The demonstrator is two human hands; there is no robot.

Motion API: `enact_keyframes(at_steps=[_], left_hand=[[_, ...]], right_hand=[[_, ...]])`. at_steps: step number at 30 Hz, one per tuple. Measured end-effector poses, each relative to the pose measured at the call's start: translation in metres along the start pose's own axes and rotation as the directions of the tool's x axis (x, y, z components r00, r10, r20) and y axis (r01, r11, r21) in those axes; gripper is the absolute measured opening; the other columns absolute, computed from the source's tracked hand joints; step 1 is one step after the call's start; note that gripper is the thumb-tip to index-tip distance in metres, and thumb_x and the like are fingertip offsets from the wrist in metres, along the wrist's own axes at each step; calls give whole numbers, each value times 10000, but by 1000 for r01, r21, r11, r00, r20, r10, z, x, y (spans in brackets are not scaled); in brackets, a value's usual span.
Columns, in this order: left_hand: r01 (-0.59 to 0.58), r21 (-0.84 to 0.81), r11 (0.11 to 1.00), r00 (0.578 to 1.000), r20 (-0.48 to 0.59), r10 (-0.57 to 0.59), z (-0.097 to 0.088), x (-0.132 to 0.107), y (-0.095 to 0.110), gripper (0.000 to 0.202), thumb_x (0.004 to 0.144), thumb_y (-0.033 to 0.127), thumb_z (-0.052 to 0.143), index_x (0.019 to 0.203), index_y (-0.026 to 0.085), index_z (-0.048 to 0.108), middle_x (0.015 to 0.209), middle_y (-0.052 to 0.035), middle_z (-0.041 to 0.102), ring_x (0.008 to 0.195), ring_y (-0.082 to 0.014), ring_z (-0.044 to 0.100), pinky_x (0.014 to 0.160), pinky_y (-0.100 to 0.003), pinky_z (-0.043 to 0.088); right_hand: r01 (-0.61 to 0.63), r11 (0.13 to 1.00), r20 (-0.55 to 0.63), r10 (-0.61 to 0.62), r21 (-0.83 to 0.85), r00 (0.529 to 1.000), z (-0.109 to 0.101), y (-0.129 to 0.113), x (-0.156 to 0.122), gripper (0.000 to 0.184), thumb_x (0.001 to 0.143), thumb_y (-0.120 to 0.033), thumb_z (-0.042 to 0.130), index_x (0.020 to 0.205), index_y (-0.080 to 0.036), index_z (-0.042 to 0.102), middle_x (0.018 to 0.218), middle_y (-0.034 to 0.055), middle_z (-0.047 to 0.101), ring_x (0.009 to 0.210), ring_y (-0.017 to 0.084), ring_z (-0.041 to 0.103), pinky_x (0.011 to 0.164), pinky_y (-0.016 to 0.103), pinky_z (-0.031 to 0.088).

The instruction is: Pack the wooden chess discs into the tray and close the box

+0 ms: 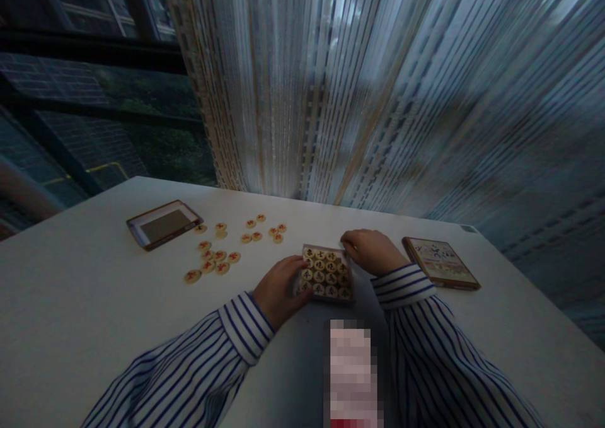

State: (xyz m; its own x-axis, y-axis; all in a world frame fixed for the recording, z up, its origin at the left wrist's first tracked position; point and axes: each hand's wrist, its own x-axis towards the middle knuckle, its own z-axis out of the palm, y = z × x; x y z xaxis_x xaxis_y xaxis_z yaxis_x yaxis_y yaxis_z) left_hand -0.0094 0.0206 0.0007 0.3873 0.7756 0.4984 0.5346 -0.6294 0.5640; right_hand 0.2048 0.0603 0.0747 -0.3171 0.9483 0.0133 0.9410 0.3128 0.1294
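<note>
A clear-sided box (333, 300) stands on the white table, filled with rows of round Chinese chess pieces (331, 278) with dark characters. My left hand (282, 289) grips its left side, thumb at the near corner and fingers along the far part. At the box's far right corner, my right hand (371, 250) has its fingers curled together; whatever they hold, if anything, is hidden. In that corner, beside the right fingertips, a dark gap shows among the pieces. Loose Chinese chess pieces (220, 256), many with red characters, lie scattered left of the box.
An open shallow tray-like lid (142, 242) lies at the table's far left. To the right of my right hand rests a flat printed box or lid (442, 261). Beyond the white table (118, 327) hang a string curtain (302, 100) and a window.
</note>
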Motion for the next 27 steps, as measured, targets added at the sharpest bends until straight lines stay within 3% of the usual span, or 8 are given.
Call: enact_keyframes(at_steps=[4,6,10,19,27], left_hand=[[1,-6,1000,994,-111,-2,-5,5,3,53,741,163,541,782,159,574,870,-84,641,854,-181,600,781,-340,496],[7,-6,1000,990,-144,-8,-7,6,3,63,752,138,520,711,160,563,774,-62,632,771,-164,598,718,-308,496],[36,6,999,988,-148,-35,-7,6,2,71,760,148,521,706,160,566,694,-40,616,692,-154,583,654,-283,485],[86,-12,996,980,-181,-87,-8,8,0,90,751,179,519,782,155,600,716,-41,635,685,-150,591,648,-274,485],[115,-119,986,962,-233,-140,-13,8,1,110,744,198,515,769,161,615,735,-41,647,683,-142,595,662,-273,488]], right_hand=[[5,1000,-24,-5,-12,1000,-1,-1,0,279,844,-247,355,891,-193,625,906,64,678,830,202,613,656,283,384],[7,1000,-42,-7,-14,999,-1,-1,-1,269,843,-252,363,877,-194,623,892,60,680,820,200,614,644,279,375],[7,1000,-71,-7,-3,997,-4,-3,-1,258,851,-257,369,888,-198,618,895,51,680,817,190,611,646,273,363],[-12,1000,-147,16,28,989,-20,-12,-7,317,891,-334,340,865,-196,625,848,54,682,790,173,605,647,261,346],[47,988,-272,-4,149,962,-32,-16,-14,286,881,-324,372,833,-200,625,794,29,669,750,156,590,647,247,352]])
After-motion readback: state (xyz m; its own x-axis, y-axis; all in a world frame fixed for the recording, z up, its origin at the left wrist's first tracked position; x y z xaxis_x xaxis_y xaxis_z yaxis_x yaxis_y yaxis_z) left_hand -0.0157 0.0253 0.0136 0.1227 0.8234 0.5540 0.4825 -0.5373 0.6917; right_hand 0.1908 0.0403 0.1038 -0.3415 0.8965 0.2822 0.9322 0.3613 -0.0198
